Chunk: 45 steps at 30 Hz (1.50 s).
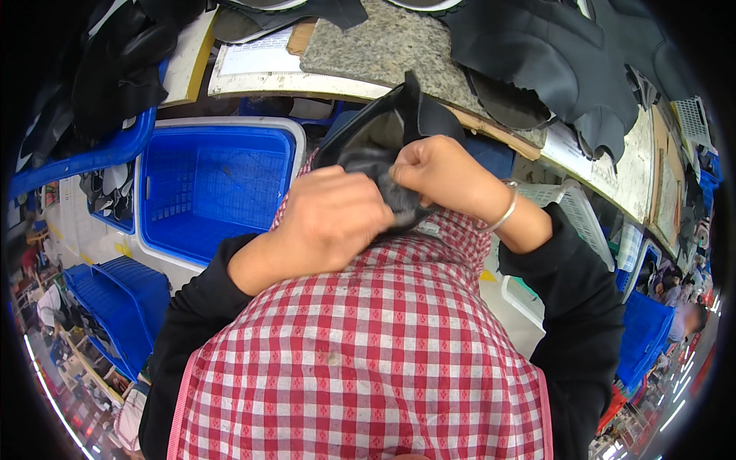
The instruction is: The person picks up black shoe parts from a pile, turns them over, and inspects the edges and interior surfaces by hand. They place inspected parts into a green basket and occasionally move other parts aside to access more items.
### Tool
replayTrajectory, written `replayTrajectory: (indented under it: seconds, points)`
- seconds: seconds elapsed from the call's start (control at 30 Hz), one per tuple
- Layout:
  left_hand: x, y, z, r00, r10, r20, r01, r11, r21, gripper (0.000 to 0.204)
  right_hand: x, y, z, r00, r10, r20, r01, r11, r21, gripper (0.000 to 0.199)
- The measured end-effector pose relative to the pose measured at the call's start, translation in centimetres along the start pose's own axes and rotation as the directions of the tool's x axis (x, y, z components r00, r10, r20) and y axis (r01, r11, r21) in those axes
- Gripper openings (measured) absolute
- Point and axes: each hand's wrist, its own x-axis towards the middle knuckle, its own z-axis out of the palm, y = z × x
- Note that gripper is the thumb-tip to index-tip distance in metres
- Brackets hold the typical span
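A black leather piece (438, 121) with a greyish lining, shaped like a shoe or boot upper, rests on my lap against the red-and-white checked apron (360, 330). My right hand (443, 170) pinches its inner edge between thumb and curled fingers. Close beside it, my left hand (331, 218) is curled over the near left part of the same piece, slightly blurred, with its fingertips mostly hidden. Between the two hands the dark material is bunched up. Anything small in the fingertips is too hidden to make out.
Ahead is a work table with a speckled stone slab (376, 50) and more black leather pieces (529, 54). An open blue basket (218, 180) stands to the left, with a stacked blue crate (123, 307) beyond. White baskets (575, 215) stand at the right.
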Motion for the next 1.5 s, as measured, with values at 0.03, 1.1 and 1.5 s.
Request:
replayTrajectory:
  seconds: [0.03, 1.1, 1.5]
  points:
    - [0.0, 0.3, 0.3, 0.994, 0.105, 0.030, -0.104, 0.994, -0.024, 0.011, 0.1, 0.3, 0.1, 0.998, 0.003, -0.062, -0.008, 0.997, -0.075, 0.022]
    - [-0.6, -0.9, -0.5, 0.936, -0.341, -0.087, 0.338, 0.940, -0.048, 0.037, -2.3, 1.2, 1.6, 0.778, -0.603, -0.177, 0.598, 0.797, -0.088, 0.025]
    - [-0.8, -1.0, -0.4, 0.930, -0.356, -0.090, 0.353, 0.934, -0.049, 0.034, -2.4, 0.4, 1.0, 0.727, -0.681, -0.095, 0.640, 0.720, -0.267, 0.029]
